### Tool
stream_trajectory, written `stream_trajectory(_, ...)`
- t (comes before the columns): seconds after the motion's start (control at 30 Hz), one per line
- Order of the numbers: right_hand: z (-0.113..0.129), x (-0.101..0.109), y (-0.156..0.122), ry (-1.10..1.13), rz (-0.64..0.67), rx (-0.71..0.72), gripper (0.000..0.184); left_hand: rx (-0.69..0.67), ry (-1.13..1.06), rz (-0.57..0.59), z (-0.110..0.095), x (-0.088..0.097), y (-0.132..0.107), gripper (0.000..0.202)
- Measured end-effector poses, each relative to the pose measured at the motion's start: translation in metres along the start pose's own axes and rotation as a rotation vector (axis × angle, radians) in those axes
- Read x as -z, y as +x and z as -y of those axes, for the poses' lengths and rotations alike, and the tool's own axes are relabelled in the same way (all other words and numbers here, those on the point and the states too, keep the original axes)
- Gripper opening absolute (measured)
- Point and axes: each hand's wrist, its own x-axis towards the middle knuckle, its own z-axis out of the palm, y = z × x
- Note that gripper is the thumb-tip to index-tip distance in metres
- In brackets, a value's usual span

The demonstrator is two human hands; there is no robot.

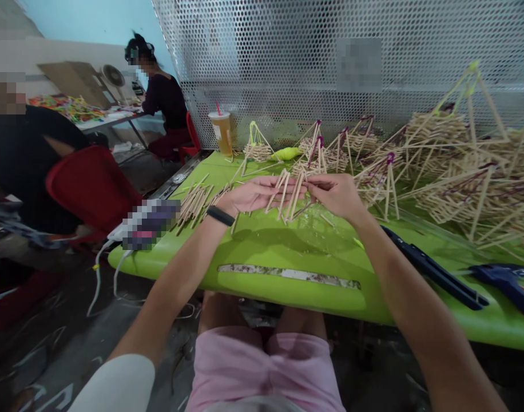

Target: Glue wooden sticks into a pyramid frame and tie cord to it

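My left hand (255,195) lies palm up above the green table (288,252), fingers stretched out, with several thin wooden sticks (288,197) resting across them. My right hand (337,194) meets it from the right, fingers pinched on the upper ends of the same sticks. A black band sits on my left wrist. A loose pile of sticks (193,203) lies on the table to the left of my hands.
Finished stick baskets (459,166) with purple and yellow ties crowd the table's right and back. A blue tool (433,272) lies at the right, a drink cup (221,131) at the back, a power strip (137,226) at the left edge. Other people sit at the left.
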Motion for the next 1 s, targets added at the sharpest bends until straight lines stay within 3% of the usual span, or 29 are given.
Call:
stream_trajectory(0.2,-0.003,-0.003,0.001,0.019,0.011,-0.019,0.025,0.015,0.009,0.014,0.002,-0.007,0.001,0.045)
stream_trajectory(0.4,0.001,-0.006,0.001,-0.054,0.028,0.005,0.022,-0.002,0.061,0.099,0.015,-0.005,0.009,0.036)
stream_trajectory(0.6,0.005,-0.009,-0.001,-0.03,0.092,0.022,0.02,0.035,0.126,-0.009,0.02,-0.008,0.013,0.028)
stream_trajectory(0.77,0.004,-0.009,-0.002,-0.114,0.145,0.042,0.023,0.048,0.096,0.089,0.017,-0.013,0.009,0.034)
stream_trajectory(0.9,0.001,-0.009,-0.001,-0.202,0.138,0.063,0.015,0.01,0.09,0.128,0.015,-0.008,0.009,0.034)
stream_trajectory(1.0,-0.005,-0.009,0.001,-0.241,0.115,0.082,0.014,-0.058,0.112,0.094,0.015,-0.002,0.01,0.031)
